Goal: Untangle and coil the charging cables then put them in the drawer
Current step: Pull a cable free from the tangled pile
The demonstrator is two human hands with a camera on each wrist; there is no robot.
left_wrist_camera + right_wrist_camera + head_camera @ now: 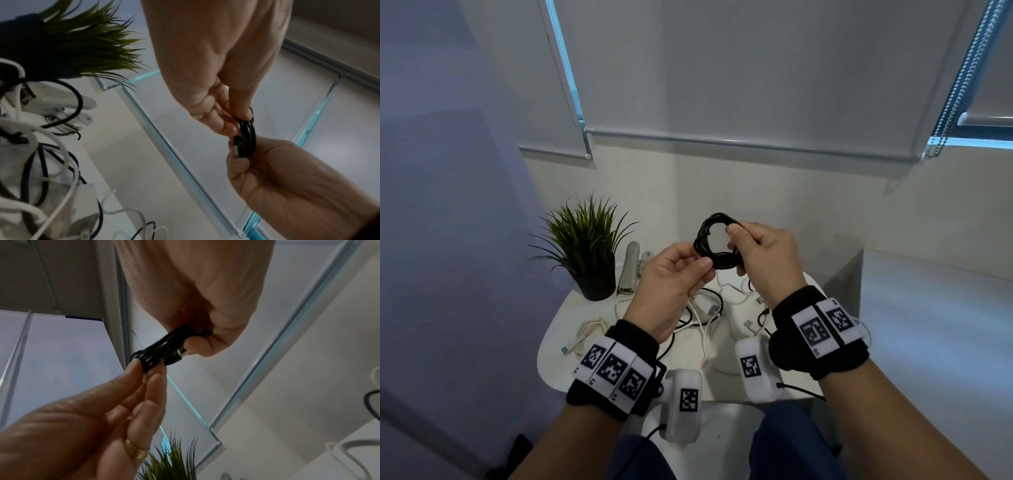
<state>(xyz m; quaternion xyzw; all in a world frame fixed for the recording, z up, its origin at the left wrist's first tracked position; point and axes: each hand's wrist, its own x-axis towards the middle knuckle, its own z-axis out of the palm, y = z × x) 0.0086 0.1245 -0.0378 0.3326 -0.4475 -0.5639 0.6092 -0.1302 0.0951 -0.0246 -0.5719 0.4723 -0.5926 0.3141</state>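
A black charging cable, wound into a small coil [717, 240], is held up in the air between both hands above the white table [554, 363]. My left hand [702, 270] pinches the coil's lower left side between thumb and fingers. My right hand [738, 250] grips its right side, thumb on top. The left wrist view shows the coil [247, 134] edge-on with a plug [237, 147] against the right hand [267, 170]. In the right wrist view the coil [158, 352] spans from my right hand [205, 337] to the left fingertips [148, 374]. No drawer is in view.
A tangle of white and black cables [705, 315] lies on the table under my hands. A coiled beige cable [590, 329] sits at the table's left. A potted plant [589, 246] and a white device [630, 270] stand at the back. A pale ledge [928, 308] runs along the right.
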